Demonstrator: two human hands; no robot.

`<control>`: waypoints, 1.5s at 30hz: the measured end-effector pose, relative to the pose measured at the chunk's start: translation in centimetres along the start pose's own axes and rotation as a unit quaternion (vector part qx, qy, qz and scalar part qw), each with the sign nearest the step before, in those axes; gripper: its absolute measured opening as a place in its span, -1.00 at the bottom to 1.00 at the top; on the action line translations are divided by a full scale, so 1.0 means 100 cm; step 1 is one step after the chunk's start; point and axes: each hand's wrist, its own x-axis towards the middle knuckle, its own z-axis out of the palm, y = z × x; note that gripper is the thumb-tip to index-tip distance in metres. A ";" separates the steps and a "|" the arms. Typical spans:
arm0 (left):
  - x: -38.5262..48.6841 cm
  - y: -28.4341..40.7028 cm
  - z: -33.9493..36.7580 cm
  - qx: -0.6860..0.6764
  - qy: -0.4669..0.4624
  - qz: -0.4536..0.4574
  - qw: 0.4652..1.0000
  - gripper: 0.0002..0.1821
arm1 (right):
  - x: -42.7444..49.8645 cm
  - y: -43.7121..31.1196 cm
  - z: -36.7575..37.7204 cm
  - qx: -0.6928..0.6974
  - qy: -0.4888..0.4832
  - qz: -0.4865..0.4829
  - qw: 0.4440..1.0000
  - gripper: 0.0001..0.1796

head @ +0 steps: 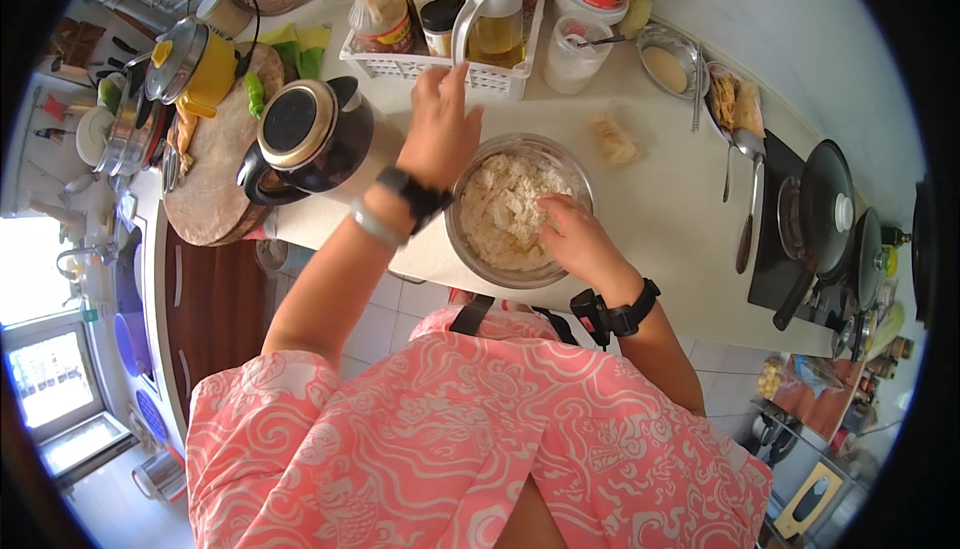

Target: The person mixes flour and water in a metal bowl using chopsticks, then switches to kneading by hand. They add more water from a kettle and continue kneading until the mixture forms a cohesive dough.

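Observation:
My left hand is raised beyond the bowl's upper left rim, its thumb and fingers apart. Its fingertips overlap the lower end of the handle on an oil jug; I cannot tell whether they touch it. That jug, part full of yellow oil, stands in a white plastic basket. Over the right side of a metal mixing bowl is my right hand, fingers slightly spread and empty. Its fingertips reach the shaggy flour dough inside, though contact is unclear.
Left of the bowl stands a black-lidded kettle, beside a round wooden chopping board. Behind are a white plastic tub and a metal dish. A crumpled clear bag lies to the right. Farther right, a lidded pan sits on the cooktop.

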 end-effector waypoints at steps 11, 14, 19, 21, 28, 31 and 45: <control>-0.111 0.015 -0.043 -0.420 -0.357 -0.406 0.729 -0.54 | 0.057 -0.013 0.061 -0.088 -0.063 0.212 0.971 -0.05; -0.110 0.016 -0.042 -0.464 -0.336 -0.400 0.716 -0.52 | 0.058 -0.025 0.082 -0.168 -0.085 0.160 0.969 -0.17; -0.107 0.014 -0.045 -0.457 -0.311 -0.404 0.729 -0.42 | 0.016 -0.015 0.053 -0.170 -0.156 -0.013 0.973 -0.47; -0.106 0.013 -0.045 -0.453 -0.320 -0.398 0.731 -0.40 | 0.014 -0.008 0.030 -0.134 -0.220 -0.019 0.966 -0.53; -0.103 0.006 -0.041 -0.445 -0.351 -0.355 0.743 -0.41 | 0.073 -0.011 0.046 -0.086 -0.024 0.138 0.986 -0.45; -0.103 0.008 -0.041 -0.447 -0.331 -0.367 0.746 -0.41 | 0.062 -0.017 0.086 -0.182 -0.008 0.052 0.982 -0.44; -0.100 0.017 -0.044 -0.403 -0.330 -0.373 0.768 -0.46 | 0.044 0.006 0.032 -0.219 0.021 0.044 0.974 -0.58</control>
